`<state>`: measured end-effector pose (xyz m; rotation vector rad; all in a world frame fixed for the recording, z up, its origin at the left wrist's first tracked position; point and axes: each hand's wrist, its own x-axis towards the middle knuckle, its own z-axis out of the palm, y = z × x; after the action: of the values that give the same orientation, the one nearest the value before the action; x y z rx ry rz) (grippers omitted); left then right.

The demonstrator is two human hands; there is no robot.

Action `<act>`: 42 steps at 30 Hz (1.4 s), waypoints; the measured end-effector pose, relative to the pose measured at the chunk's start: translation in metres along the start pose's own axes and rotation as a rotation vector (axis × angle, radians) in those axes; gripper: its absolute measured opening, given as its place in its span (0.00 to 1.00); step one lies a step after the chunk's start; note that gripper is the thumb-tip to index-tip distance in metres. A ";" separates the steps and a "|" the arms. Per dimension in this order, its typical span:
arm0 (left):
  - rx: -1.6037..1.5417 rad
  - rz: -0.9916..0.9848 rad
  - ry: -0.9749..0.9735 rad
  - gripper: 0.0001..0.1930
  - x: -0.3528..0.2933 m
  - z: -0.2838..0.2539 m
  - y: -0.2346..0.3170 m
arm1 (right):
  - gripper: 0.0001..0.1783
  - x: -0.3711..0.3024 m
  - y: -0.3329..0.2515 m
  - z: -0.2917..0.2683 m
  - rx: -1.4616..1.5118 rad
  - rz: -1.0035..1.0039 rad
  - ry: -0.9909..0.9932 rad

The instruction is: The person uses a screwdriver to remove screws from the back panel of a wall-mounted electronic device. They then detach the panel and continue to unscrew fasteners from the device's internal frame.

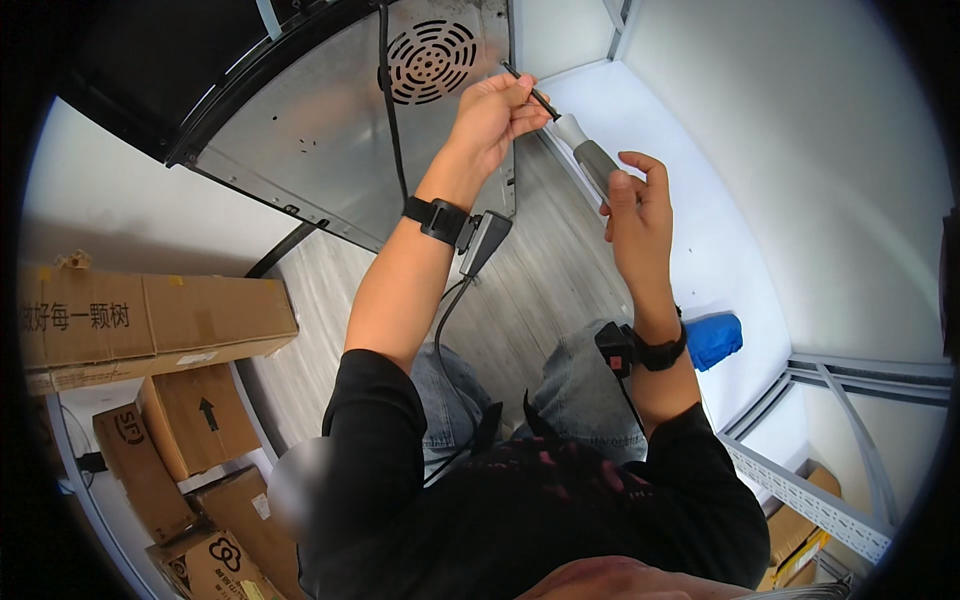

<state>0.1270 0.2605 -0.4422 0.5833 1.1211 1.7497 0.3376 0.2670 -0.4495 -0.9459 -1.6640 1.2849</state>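
Observation:
A screwdriver [590, 160] with a grey handle and a dark shaft slants between my two hands. Its tip is at the right edge of a bare metal panel [330, 150] on a large black-framed appliance, beside a round slotted vent [431, 62]. My left hand [487, 122] is closed at the shaft near the tip, its fingers partly hiding the metal. The thumb and fingers of my right hand [640, 205] grip the lower end of the handle, with the index finger bent and lifted off it. Whether the tip sits in a screw is too small to tell.
A black cable [391, 120] hangs down the panel. Brown cardboard boxes [200, 420] crowd the left side, one long box [160, 318] lying above others. At right are a white shelf board [725, 250] holding a blue bundle [715, 340], and a grey metal rack beam [810, 500].

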 end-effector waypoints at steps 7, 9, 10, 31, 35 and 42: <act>0.082 -0.026 0.017 0.11 -0.006 0.006 0.004 | 0.21 0.001 0.001 0.009 -0.359 -0.668 0.137; 0.128 -0.033 0.017 0.11 -0.004 0.005 0.004 | 0.22 0.004 0.002 0.015 -0.340 -0.741 0.211; 0.120 -0.034 0.020 0.12 -0.004 0.006 0.004 | 0.22 0.002 0.001 0.017 -0.284 -0.664 0.217; -0.018 -0.040 -0.035 0.09 -0.004 0.005 0.003 | 0.27 -0.011 0.002 0.007 0.094 0.038 -0.034; 0.081 -0.063 0.004 0.12 -0.010 0.011 0.004 | 0.26 -0.010 0.009 0.010 -0.047 -0.189 0.067; 0.150 -0.071 0.022 0.12 -0.013 0.014 0.002 | 0.27 -0.006 0.018 0.008 -0.222 -0.427 0.181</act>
<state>0.1425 0.2548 -0.4323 0.6088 1.2809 1.6240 0.3342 0.2619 -0.4690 -0.7522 -1.7681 0.7221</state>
